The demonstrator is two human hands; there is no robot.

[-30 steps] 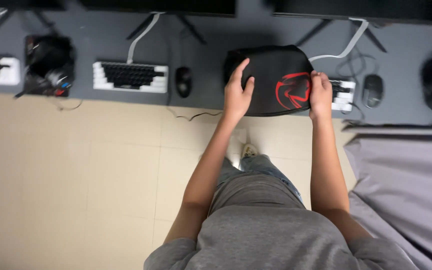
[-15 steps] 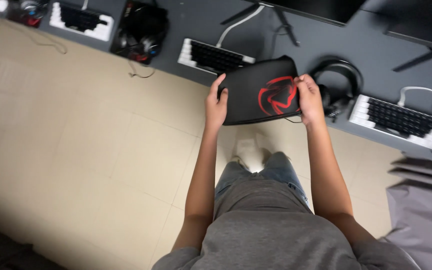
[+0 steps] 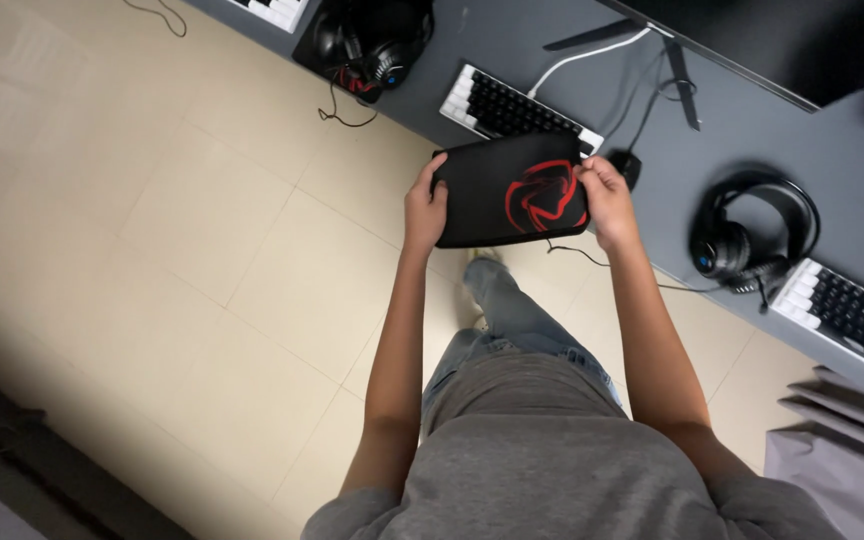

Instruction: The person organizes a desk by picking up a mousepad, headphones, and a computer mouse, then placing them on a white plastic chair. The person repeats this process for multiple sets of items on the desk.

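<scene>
A black mouse pad (image 3: 497,195) with a red emblem is held between both hands, off the desk and over its front edge. My left hand (image 3: 424,210) grips its left side. My right hand (image 3: 607,200) grips its right side. Just behind the pad, a black and white keyboard (image 3: 517,108) lies on the grey desk (image 3: 752,130). A black mouse (image 3: 627,165) sits right beside my right hand, partly hidden by it.
A black headset (image 3: 752,235) lies on the desk to the right, with a second keyboard (image 3: 852,315) beyond it. Another headset (image 3: 372,50) sits at the upper left. Cables trail off the desk edge. Beige floor tiles (image 3: 202,250) spread to the left.
I have walked left along the desk carrying the mouse pad in both hands. It was resting on the desk a second ago; now it is lifted at the desk's front edge.
</scene>
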